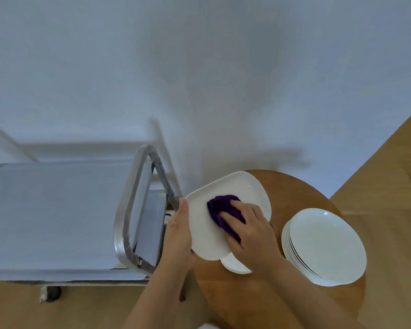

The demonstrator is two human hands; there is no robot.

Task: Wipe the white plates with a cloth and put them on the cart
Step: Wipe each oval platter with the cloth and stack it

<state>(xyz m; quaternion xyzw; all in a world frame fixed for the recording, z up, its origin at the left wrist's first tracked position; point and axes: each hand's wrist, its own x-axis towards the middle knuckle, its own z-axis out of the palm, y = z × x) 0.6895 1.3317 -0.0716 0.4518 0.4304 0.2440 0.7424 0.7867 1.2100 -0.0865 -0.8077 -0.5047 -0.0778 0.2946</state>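
Observation:
A large white plate (237, 188) is held tilted above the left side of a round wooden table (292, 191). My left hand (178, 231) grips its left rim, thumb on top. My right hand (252, 231) presses a bunched purple cloth (220, 206) onto the plate's face, fingers curled over it. A stack of several white plates (323, 245) stands on the table's right part. Another white plate (235, 265) peeks out under the held one. The metal cart (57, 210) stands to the left, its top shelf covered in pale sheet.
The cart's tubular handle (131, 203) rises between the shelf and the table, close to my left hand. A caster wheel (51, 293) shows below the cart. White wall behind; wooden floor to the right and in front.

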